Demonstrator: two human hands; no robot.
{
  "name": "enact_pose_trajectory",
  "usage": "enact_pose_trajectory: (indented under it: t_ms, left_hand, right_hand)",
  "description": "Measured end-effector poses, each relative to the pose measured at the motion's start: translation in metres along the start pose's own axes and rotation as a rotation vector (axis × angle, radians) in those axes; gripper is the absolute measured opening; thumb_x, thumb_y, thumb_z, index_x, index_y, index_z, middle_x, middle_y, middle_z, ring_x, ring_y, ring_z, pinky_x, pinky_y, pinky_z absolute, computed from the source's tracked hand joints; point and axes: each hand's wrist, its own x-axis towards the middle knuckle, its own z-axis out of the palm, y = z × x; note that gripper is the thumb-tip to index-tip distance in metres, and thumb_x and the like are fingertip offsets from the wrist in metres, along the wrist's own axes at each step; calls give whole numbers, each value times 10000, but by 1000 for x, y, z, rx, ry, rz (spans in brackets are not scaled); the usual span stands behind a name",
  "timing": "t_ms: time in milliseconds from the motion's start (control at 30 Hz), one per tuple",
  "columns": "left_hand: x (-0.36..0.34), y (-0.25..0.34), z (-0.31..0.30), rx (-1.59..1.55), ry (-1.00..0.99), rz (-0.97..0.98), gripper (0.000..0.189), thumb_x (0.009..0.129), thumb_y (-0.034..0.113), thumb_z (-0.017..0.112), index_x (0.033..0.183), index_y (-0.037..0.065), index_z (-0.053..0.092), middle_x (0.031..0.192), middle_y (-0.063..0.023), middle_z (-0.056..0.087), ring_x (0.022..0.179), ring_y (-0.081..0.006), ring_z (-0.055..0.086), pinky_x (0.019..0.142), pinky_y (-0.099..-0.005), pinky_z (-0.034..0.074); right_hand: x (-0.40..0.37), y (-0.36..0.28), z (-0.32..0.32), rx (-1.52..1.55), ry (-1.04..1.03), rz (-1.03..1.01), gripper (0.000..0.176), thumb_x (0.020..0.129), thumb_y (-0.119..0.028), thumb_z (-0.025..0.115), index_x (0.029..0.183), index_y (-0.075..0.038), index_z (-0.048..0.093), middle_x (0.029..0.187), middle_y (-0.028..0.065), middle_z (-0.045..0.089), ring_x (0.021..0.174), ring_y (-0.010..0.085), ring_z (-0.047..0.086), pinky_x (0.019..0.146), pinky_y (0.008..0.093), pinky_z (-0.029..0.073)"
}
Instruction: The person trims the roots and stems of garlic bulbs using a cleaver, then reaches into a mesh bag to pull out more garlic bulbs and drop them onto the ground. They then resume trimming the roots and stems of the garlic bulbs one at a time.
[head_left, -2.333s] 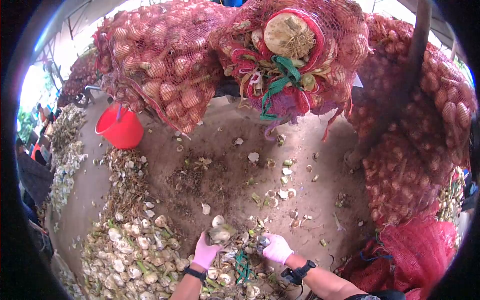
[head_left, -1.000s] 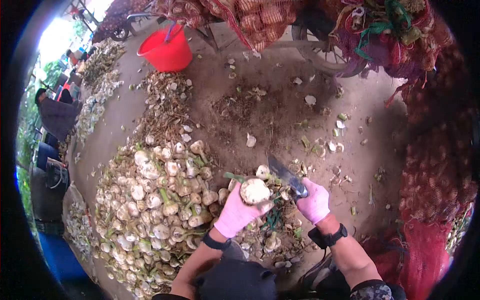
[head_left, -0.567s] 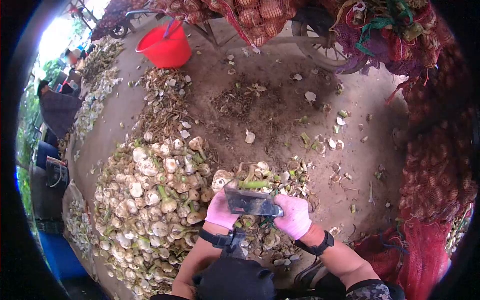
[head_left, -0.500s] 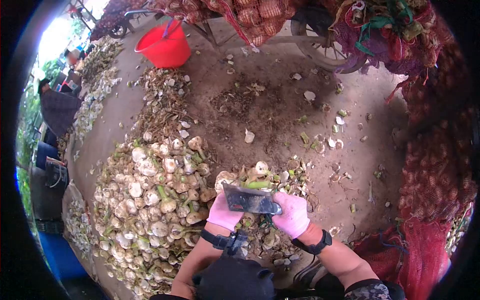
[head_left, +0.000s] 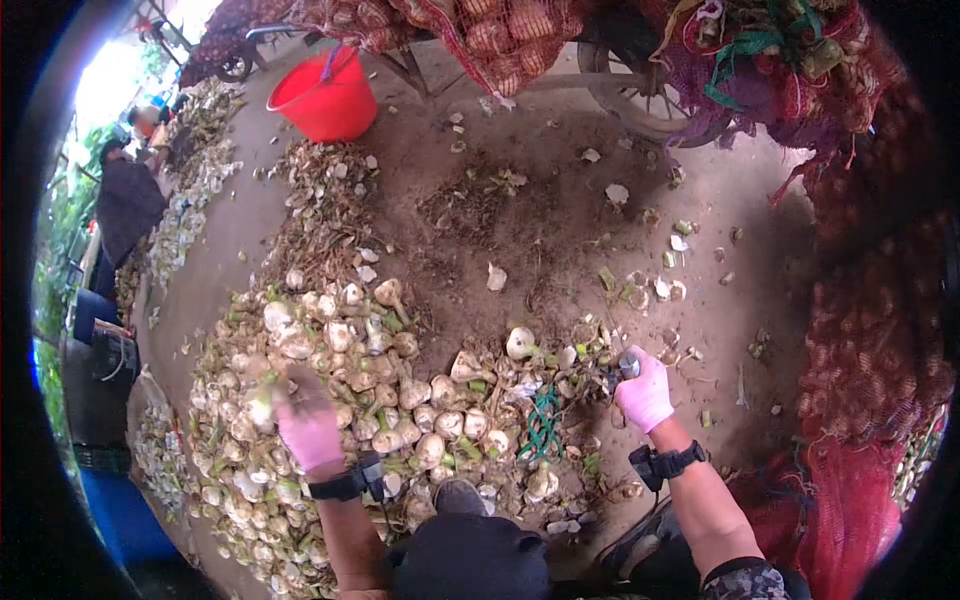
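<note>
My left hand [head_left: 310, 432], in a pink glove, is over the left part of a heap of garlic bulbs [head_left: 300, 340]. Motion smears its fingers, and a blurred pale bulb [head_left: 262, 412] shows right at the fingertips; whether they grip it I cannot tell. On the right, my gloved right hand [head_left: 648, 395] is closed round the handle of a cleaver [head_left: 628, 364], whose blade is mostly out of sight from this angle. Between the hands, more trimmed bulbs [head_left: 450, 424] and a tangle of green netting [head_left: 542, 424] lie on the ground.
Beyond the heap stands a red bucket [head_left: 325, 100]. Filled red net sacks [head_left: 520, 40] rest on a wheeled cart [head_left: 640, 90] at the back, with more sacks [head_left: 870, 340] along the right. Cut stalks and skins litter the floor. Another person [head_left: 130, 200] is at far left.
My left hand has moved left from under the cleaver to over the heap. My right hand has moved right and up with the cleaver, its broad blade turning from view.
</note>
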Motion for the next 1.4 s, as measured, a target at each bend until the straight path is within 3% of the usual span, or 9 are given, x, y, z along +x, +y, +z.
enact_pose_trajectory:
  t_ms: [33,100,233,367,567,733,833,1167,1400]
  left_hand:
    - [3,-5,0,-371,13,-255,342,932,271,553,1187,43,549,971,-102,617,899,-148,598,775,-258,517]
    - [3,-80,6,1550,-21,175,318,940,224,526,1202,43,537,974,-98,618,777,-113,589,656,-194,507]
    - [14,-201,13,2087,-621,-204,567,687,38,624,1240,20,499,1269,-244,489,1201,-341,479,948,-359,463]
    - [43,-250,-58,2546,-1064,49,605,730,81,576,1319,33,447,1312,-277,433,1258,-383,410,1042,-389,375]
    - [5,-204,-19,2161,-451,-297,752,632,266,762,1262,-19,469,1157,-236,523,1067,-342,543,894,-390,461]
    - [-7,-173,-31,413,144,-830,290,905,66,464,1185,1,506,1146,-148,579,1045,-268,574,899,-435,490]
    - [-24,-152,11,-76,-47,-960,344,910,118,445,1239,18,466,1170,-153,563,1040,-303,567,939,-532,462]
    - [-42,-142,39,1263,-250,-149,441,741,-49,593,1133,55,421,921,-31,535,812,-105,523,735,-259,464]
    - [-52,-156,35,1350,-358,-72,497,699,-2,648,1136,50,419,999,-51,508,892,-122,514,796,-272,454]
  right_hand:
    - [3,-3,1,138,-14,24,286,670,-40,619,955,-48,628,785,191,647,750,344,639,669,386,496]
    - [7,4,17,142,-26,32,264,672,-65,624,935,-43,622,789,199,643,754,366,629,673,409,492]
    - [-3,21,35,-11,5,-117,237,709,-141,628,921,-36,617,815,223,637,771,409,605,688,462,480]
    - [-10,8,19,5,-42,-115,232,688,-123,630,906,-45,615,773,205,637,762,393,616,680,447,484]
    - [-13,-20,10,95,-126,-35,188,665,-89,633,848,-52,610,737,185,634,735,368,632,656,413,493]
    - [-21,-25,31,170,-106,-136,117,697,-77,678,802,-50,634,654,133,608,584,264,584,587,358,466]
    - [-25,-36,31,242,-132,-167,130,718,-108,702,832,-63,659,678,133,633,612,233,619,598,342,479]
    - [-47,-104,-5,85,-143,-439,186,663,-67,649,846,-61,613,673,188,595,655,380,611,570,408,480]
    - [-49,-111,-9,80,-197,-473,216,708,-72,584,919,-101,617,774,147,630,760,354,627,641,418,507]
